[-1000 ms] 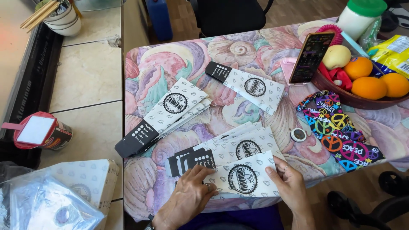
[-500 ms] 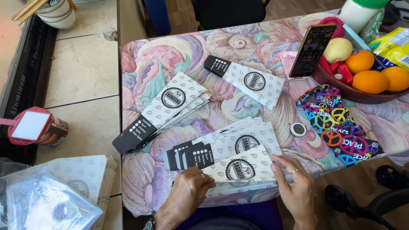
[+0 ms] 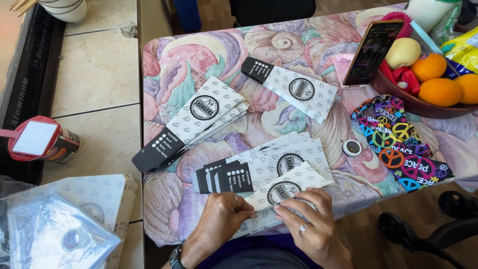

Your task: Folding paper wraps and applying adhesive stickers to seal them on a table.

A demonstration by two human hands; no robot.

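- Item 1, held sleeve (image 3: 285,192): flat white paper sleeve with a round black emblem, at the near edge of the table (image 3: 164,209); both hands pinch it.
- Left hand (image 3: 221,219): fingers curled, thumb and fingertips nipping the sleeve's left end.
- Right hand (image 3: 311,224): fingers bent over the sleeve's right part, ring visible, pressing it down. Whether the sleeve is being folded or opened, I cannot tell.
- Item 2, fanned stack (image 3: 259,169): several like sleeves with black ends, touching the held sleeve on its far side.
- Item 3, second stack (image 3: 194,124): beyond and left of the held sleeve; its black end overhangs the table's left edge.
- Item 4, single sleeve (image 3: 294,89): well beyond the held sleeve.
- Item 5, small round disc (image 3: 352,147): right of the fanned stack.
- Item 6, phone (image 3: 373,52): propped against the fruit bowl (image 3: 398,97), far right.
- Risk, judged: the held sleeve sits at the table's rim, so a loose pinch could drop it to the floor.
- Risk, judged: a sweep of either hand could scatter the fanned stack.
- Risk, judged: the overhanging stack could tip off if nudged.
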